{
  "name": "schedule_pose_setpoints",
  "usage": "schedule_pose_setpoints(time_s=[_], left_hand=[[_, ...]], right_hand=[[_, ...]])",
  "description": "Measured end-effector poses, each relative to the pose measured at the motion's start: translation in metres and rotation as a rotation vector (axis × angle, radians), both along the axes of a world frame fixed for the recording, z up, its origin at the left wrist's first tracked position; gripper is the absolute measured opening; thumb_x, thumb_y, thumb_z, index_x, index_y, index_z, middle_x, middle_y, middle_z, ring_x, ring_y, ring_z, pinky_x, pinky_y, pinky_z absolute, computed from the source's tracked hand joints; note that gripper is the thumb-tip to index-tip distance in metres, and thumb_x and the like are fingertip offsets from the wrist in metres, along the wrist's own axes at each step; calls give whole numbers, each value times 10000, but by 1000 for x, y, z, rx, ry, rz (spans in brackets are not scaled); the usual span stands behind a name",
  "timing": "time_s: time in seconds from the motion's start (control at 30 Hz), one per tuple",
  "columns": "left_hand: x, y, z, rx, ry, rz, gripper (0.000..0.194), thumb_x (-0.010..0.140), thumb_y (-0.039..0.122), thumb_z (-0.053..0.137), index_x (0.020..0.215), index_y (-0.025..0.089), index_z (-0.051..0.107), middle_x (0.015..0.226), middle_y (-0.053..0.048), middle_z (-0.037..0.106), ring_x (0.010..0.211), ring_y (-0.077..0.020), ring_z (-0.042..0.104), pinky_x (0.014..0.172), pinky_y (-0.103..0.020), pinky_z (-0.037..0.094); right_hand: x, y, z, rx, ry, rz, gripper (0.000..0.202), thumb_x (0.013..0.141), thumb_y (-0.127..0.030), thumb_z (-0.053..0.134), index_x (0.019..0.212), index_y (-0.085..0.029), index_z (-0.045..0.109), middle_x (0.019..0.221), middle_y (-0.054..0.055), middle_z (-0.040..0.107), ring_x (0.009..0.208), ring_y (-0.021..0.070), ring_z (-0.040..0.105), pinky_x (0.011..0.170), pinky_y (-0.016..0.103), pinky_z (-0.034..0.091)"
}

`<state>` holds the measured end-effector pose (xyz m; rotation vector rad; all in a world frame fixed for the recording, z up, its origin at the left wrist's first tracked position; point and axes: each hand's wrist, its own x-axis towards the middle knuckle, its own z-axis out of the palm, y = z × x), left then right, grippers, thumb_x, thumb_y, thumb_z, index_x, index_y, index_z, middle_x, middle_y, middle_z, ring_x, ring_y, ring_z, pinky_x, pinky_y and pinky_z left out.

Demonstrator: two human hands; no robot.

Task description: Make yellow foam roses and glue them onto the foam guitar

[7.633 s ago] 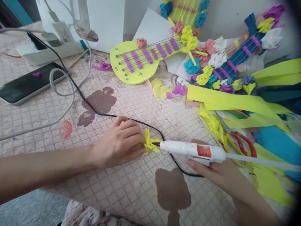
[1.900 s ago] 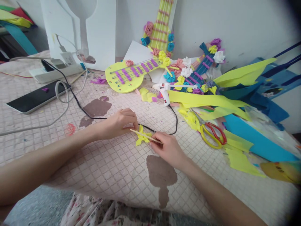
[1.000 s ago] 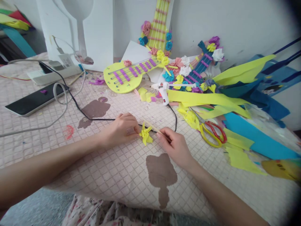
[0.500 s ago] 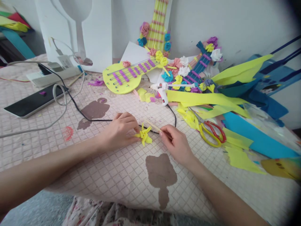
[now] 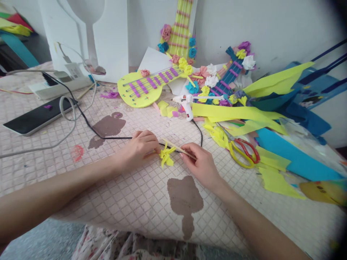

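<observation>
Between my hands is a yellow crepe-paper flower (image 5: 166,155) with pointed petals spread out. My left hand (image 5: 143,147) pinches its left side with closed fingers; the fingertips are partly hidden. A thin wooden stick (image 5: 175,146) lies in the closed fingers of my right hand (image 5: 200,162), its free end pointing up and left above the flower's petals. Whether the stick touches the flower I cannot tell. A black cord (image 5: 116,138) runs behind both hands to a white glue gun (image 5: 186,105).
Red-and-yellow scissors (image 5: 245,153) lie to the right, by yellow crepe paper (image 5: 238,112) and blue paper (image 5: 295,153). Behind stands a yellow paper guitar (image 5: 143,90) with purple strips. At left are a phone (image 5: 38,115) and a power strip (image 5: 59,86).
The stick in my right hand has shifted slightly left, its tip now over the flower's upper edge. My left hand keeps its hold on the flower. The whole view has moved a little.
</observation>
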<state>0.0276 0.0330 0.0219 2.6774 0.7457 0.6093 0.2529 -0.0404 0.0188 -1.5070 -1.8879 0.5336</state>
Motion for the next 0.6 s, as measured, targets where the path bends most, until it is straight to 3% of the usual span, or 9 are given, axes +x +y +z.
schedule_pose_setpoints(time_s=[0.13,0.33,0.47,0.6], left_hand=[[0,2,-1,31,-1,-42,79,876,212,548,822,183,599,879,-16,610,950,-181,489,812,-322,326],[1,2,-1,53,-41,14,48,858,208,563,874,184,602,912,-29,608,950,-191,493,814,-330,339],[1,-1,4,28,-79,60,68,851,235,566,844,180,606,890,-29,613,930,-186,504,821,-334,342],[1,-6,7,-12,-36,5,181,827,360,603,788,183,603,832,-14,618,879,-179,518,805,-333,328]], right_hand=[[-1,3,-3,-17,1,27,230,832,-188,513,1057,-220,552,926,20,629,785,134,586,722,257,450],[-2,5,-3,-18,-81,36,53,816,-167,516,800,-205,549,726,-18,587,671,123,534,616,239,387],[-3,4,0,-51,-82,12,67,819,-182,512,757,-204,527,663,-35,553,608,107,498,575,226,355],[-3,3,1,-67,-71,12,75,819,-189,513,745,-202,516,651,-41,547,593,98,488,570,218,345]])
